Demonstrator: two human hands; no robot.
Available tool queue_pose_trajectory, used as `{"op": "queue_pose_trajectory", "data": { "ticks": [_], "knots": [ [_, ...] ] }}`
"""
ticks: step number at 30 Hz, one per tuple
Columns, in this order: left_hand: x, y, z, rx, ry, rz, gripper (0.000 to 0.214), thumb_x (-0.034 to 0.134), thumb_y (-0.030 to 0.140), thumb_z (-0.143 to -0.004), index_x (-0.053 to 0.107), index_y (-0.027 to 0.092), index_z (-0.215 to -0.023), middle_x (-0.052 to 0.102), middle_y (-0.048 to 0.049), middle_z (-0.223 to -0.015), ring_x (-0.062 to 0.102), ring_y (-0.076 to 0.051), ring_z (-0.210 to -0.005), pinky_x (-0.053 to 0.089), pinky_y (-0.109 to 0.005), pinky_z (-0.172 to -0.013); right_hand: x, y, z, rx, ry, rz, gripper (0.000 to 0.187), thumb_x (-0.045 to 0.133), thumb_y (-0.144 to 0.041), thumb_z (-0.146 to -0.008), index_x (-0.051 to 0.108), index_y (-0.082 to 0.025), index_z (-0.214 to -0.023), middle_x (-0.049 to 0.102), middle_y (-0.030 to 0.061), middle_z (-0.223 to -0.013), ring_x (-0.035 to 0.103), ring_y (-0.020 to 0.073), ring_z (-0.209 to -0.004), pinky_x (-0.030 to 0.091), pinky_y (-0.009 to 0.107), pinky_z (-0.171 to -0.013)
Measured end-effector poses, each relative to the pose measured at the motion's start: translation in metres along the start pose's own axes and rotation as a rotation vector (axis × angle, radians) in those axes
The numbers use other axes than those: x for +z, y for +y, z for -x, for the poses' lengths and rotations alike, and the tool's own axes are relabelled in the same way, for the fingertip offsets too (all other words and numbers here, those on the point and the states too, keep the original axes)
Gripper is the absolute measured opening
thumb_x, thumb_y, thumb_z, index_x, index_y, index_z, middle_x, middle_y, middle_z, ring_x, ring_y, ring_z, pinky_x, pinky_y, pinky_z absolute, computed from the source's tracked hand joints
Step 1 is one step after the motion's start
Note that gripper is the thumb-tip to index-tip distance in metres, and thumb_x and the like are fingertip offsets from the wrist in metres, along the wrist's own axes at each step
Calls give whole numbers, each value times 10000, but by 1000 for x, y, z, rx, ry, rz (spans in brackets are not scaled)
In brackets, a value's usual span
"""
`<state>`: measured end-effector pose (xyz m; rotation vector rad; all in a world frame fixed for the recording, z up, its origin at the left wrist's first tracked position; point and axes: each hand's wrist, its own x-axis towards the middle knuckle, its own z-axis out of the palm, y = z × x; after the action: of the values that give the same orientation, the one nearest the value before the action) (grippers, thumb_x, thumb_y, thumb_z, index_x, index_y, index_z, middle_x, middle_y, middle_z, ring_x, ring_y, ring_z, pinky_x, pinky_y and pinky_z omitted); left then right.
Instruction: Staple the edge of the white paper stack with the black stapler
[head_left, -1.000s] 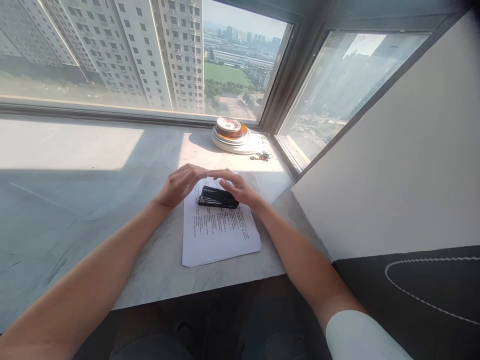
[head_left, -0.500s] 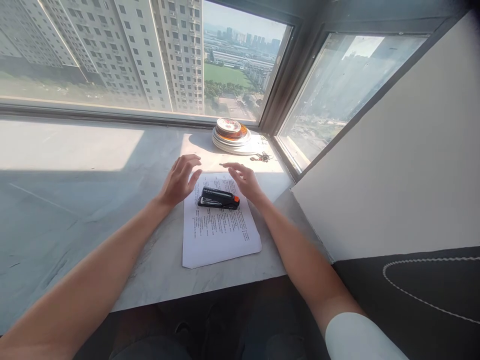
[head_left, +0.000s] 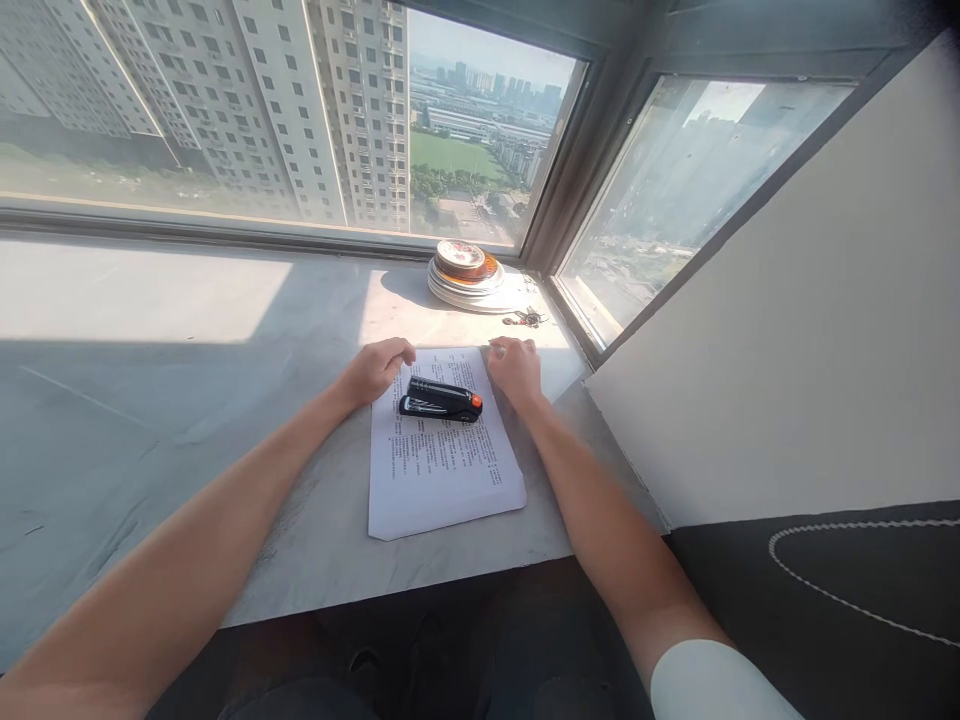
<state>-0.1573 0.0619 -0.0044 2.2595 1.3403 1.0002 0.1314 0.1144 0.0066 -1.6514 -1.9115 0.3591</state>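
- Evidently a stapler (head_left: 441, 399): black, glossy, elongated, an orange patch at its right end, pale glints along its side.
- Position: lies slightly aslant on white printed paper (head_left: 442, 505), upper half; paper flat on grey marbled surface (head_left: 300, 560).
- Left hand (head_left: 379, 370): at paper's upper left edge, fingers curled; cannot tell whether they grip it.
- Right hand (head_left: 516, 368): near upper right edge, fingers curled inward; grip likewise unclear.

Stapler (head_left: 441, 400) on paper (head_left: 446, 505); plates (head_left: 466, 284) behind

Stacked plates (head_left: 466, 280) sit near the window (head_left: 300, 130).
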Motion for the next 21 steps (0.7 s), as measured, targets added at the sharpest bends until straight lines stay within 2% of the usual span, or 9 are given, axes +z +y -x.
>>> {"op": "queue_pose_trajectory", "data": {
  "ticks": [3,4,6,8,9,12,14,17,21],
  "knots": [
    [-1,-2,-3,-41,-48,45,208,478,155,-916,682,191,-934,747,-56,-913,653,-194,-818,522,-341,-793,-9,-10,3,-140,57,-231,245,549,-310,-1038,764,-220,-962,778,103,-1175,624,298,-1182,496,444,-988],
    [-2,-1,-3,-51,-58,54,207,484,157,-909,687,192,-932,751,-56,-917,655,-195,-824,525,-341,-800,-12,-15,6,-209,15,-348,306,527,-386,-1063,752,-230,-927,781,88,-1112,649,265,-1091,508,418,-951],
    [-3,0,-4,-66,-64,72,209,490,161,-897,693,195,-931,756,-56,-933,660,-197,-846,529,-345,-825,-16,-27,13,-332,-156,-560,458,473,-554,-1091,745,-244,-893,771,60,-999,654,217,-930,520,380,-872],
    [-4,1,-4,-76,-66,90,200,500,176,-894,696,197,-928,756,-54,-939,665,-202,-869,527,-350,-847,-16,-37,22,-374,-313,-681,612,389,-686,-1092,749,-246,-865,758,54,-950,634,198,-856,515,366,-829],
    [-4,2,-4,-85,-65,103,196,504,188,-898,697,198,-932,755,-53,-943,667,-206,-878,525,-351,-851,-14,-42,26,-359,-347,-708,681,336,-727,-1091,745,-243,-840,751,55,-926,623,195,-835,511,365,-823],
    [-5,2,-3,-140,-44,172,219,497,260,-954,706,198,-973,753,-52,-959,659,-205,-855,516,-347,-827,-5,-48,34,-237,-331,-696,823,172,-769,-1092,716,-237,-778,726,62,-872,597,196,-800,500,372,-833],
    [-5,2,-3,-179,-16,233,274,473,335,-1009,710,199,-997,750,-53,-965,646,-199,-822,509,-346,-809,-1,-48,36,-188,-301,-633,835,129,-758,-1096,691,-238,-761,711,63,-870,597,205,-825,495,379,-870],
    [-4,0,-3,-227,38,339,398,441,470,-1060,713,195,-964,751,-74,-970,639,-201,-814,499,-340,-767,3,-46,35,-208,-278,-507,750,153,-695,-1121,642,-245,-772,690,59,-900,620,229,-948,483,388,-958],
    [-3,-3,-4,-269,92,468,480,472,580,-1056,716,186,-932,753,-94,-953,619,-194,-785,488,-322,-709,8,-42,33,-260,-290,-377,614,154,-514,-1145,602,-250,-819,646,59,-965,592,245,-1054,464,404,-1028]
  ]
}}
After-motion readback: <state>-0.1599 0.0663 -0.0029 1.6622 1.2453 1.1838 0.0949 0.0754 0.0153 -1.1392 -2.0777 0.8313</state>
